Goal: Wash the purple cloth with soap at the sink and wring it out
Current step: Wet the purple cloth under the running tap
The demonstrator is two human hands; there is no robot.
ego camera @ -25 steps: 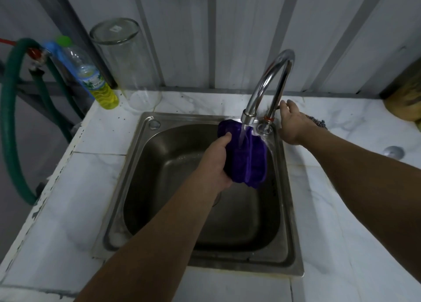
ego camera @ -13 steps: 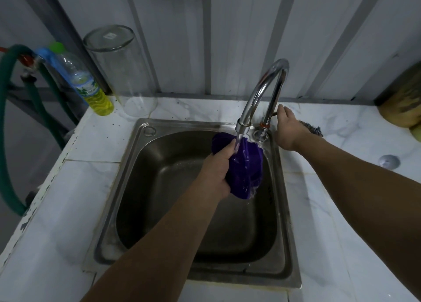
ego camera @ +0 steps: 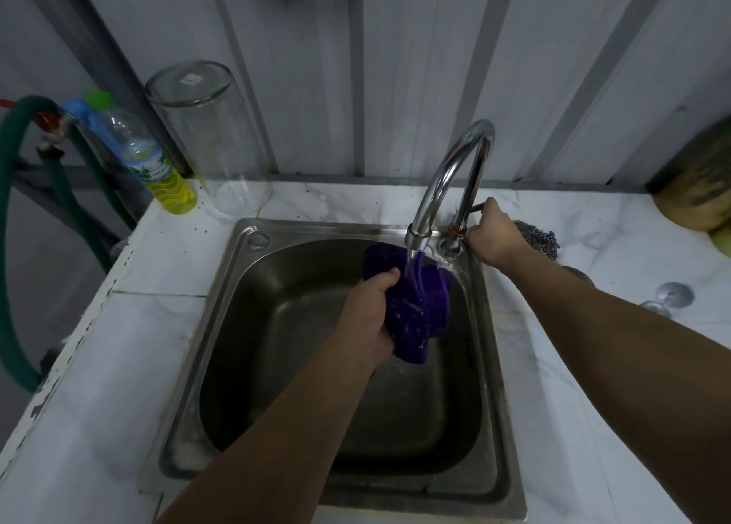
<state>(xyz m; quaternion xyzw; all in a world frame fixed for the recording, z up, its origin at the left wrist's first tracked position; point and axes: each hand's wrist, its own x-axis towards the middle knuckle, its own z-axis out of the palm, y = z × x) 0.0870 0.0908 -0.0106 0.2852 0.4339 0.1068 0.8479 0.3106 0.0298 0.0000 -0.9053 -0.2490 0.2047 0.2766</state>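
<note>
The left hand (ego camera: 370, 318) clenches the bunched purple cloth (ego camera: 415, 306) under the running faucet (ego camera: 447, 183), far right in the sink (ego camera: 277, 326); the right hand (ego camera: 492, 235) grips the tap lever. A harder flow could splash water onto the counter (ego camera: 573, 385).

Two bare forearms are showing, no sleeves in frame. Left arm (ego camera: 277, 417) is running up from the bottom centre to the left hand (ego camera: 370, 318) mid-frame. Right arm (ego camera: 617, 337) is coming in from the right edge to the right hand (ego camera: 492, 233) upper right of centre. No watch, rings, gloves or bands are showing on either wrist or hand. Fingernails are too small to make out. Nothing worn is showing anywhere.
</note>
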